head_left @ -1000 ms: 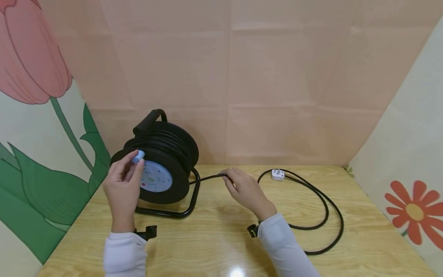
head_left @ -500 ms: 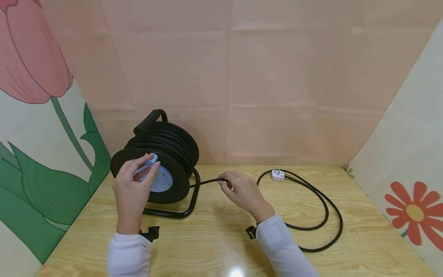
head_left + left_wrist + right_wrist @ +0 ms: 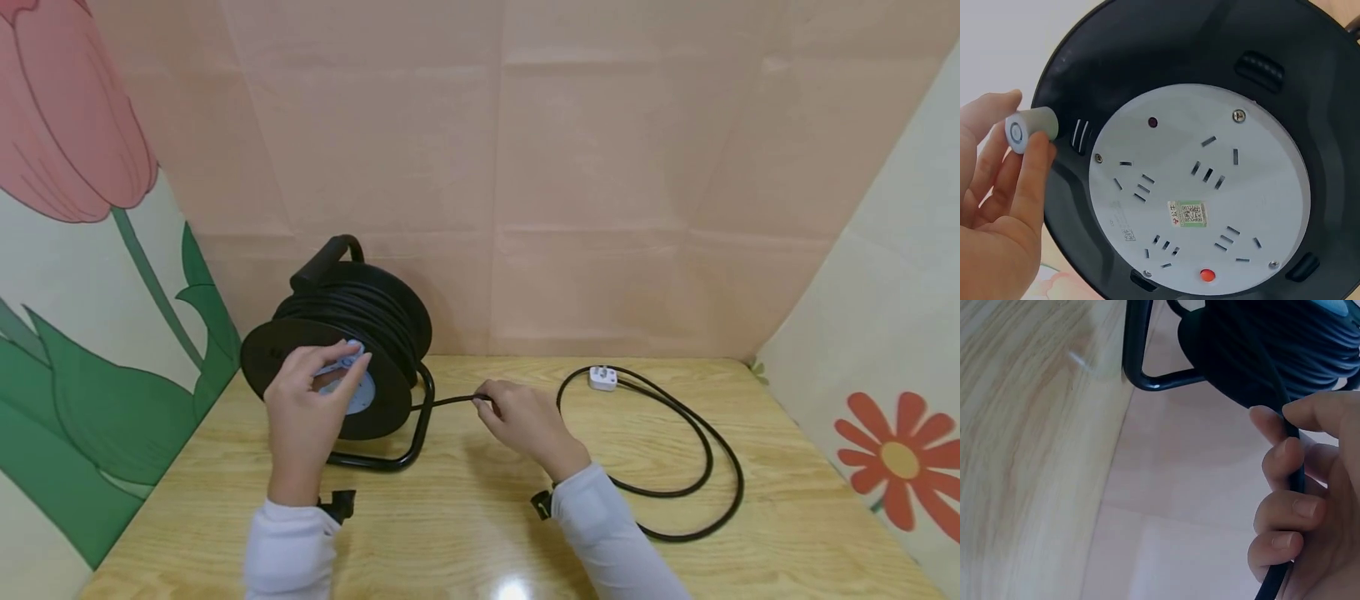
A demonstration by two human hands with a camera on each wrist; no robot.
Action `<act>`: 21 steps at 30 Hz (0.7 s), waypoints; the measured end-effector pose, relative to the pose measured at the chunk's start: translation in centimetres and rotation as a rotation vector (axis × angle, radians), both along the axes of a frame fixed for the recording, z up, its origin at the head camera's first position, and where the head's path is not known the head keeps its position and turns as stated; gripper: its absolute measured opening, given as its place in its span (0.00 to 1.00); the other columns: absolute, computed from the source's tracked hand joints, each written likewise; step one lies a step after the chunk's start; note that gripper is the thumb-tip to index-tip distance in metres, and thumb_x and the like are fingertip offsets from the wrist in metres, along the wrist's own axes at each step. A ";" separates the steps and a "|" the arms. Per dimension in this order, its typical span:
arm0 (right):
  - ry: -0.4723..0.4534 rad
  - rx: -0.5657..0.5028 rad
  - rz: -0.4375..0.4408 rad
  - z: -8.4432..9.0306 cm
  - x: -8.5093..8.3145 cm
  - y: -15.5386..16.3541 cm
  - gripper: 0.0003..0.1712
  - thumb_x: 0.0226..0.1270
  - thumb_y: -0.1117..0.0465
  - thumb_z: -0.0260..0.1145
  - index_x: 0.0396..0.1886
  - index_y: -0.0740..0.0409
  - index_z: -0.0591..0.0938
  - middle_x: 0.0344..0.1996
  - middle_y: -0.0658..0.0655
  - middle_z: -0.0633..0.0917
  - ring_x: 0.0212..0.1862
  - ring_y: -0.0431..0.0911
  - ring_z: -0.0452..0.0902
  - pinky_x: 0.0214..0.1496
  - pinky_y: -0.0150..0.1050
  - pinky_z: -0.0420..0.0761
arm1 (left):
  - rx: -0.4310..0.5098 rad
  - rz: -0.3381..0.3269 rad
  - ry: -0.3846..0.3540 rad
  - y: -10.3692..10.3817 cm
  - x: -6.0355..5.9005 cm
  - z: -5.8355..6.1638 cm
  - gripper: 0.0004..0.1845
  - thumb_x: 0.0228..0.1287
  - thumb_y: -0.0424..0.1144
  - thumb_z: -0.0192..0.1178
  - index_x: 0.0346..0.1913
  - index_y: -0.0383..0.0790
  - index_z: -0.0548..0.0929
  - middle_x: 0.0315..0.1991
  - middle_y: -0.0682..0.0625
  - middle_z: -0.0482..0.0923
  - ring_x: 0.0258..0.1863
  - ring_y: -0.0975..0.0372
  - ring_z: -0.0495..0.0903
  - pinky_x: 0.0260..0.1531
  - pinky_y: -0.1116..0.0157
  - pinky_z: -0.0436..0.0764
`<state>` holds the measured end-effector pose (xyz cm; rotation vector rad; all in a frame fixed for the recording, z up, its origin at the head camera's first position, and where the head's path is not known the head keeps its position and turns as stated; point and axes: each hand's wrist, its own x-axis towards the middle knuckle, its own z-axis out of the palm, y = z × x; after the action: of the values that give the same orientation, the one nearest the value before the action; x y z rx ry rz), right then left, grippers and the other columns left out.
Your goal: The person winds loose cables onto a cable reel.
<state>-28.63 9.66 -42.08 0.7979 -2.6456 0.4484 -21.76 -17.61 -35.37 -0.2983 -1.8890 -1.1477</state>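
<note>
A black cable reel (image 3: 292, 332) stands on its tubular frame (image 3: 378, 463) at the left of the table. My left hand (image 3: 303, 417) pinches the pale blue crank knob (image 3: 1034, 129) near the rim of the reel's front disc, between thumb and fingers. Behind that hand is the light blue round socket panel (image 3: 1254, 194), with slots and a red button. To the right of the reel, my right hand (image 3: 534, 427) curls its fingers round the black cable (image 3: 1297, 480), which runs from the wound drum through the palm.
Loose cable (image 3: 738, 467) lies in wide loops on the right of the wooden table (image 3: 450, 533). A white plug (image 3: 603, 378) rests by the loops, pins up. A pink-beige backdrop (image 3: 600, 183) rises behind, with flower-printed panels on both sides.
My left hand has carried the knob to the right and slightly down, and the disc has turned with it. My right hand has shifted a little left and down; the loose loop has drawn in slightly.
</note>
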 end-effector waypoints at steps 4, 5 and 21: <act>-0.025 -0.003 -0.002 -0.1 0.1 -0.2 0.08 0.75 0.49 0.61 0.45 0.40 0.85 0.22 0.36 0.72 0.21 0.34 0.66 0.19 0.33 0.67 | -0.024 -0.007 -0.001 0.4 0.0 0.1 0.09 0.58 0.33 0.74 0.41 0.36 0.90 0.39 0.50 0.83 0.42 0.61 0.81 0.42 0.71 0.83; -0.019 -0.005 -0.003 -0.2 0.1 -0.2 0.08 0.75 0.48 0.61 0.45 0.40 0.85 0.22 0.36 0.73 0.21 0.33 0.66 0.19 0.32 0.67 | -0.026 -0.010 -0.006 0.5 -0.1 0.1 0.08 0.58 0.34 0.74 0.41 0.36 0.90 0.39 0.51 0.83 0.42 0.61 0.82 0.41 0.71 0.83; -0.014 0.008 0.024 -0.7 0.2 -0.8 0.12 0.74 0.45 0.63 0.40 0.44 0.86 0.20 0.36 0.73 0.19 0.33 0.65 0.17 0.31 0.66 | -0.134 0.081 -0.111 1.8 -0.4 -0.7 0.10 0.59 0.47 0.74 0.31 0.44 0.89 0.29 0.54 0.81 0.29 0.66 0.82 0.30 0.73 0.82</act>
<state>-28.44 8.82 -42.77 0.8326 -2.6551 0.4514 -22.13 -15.83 -36.10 -0.2331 -2.0612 -1.0036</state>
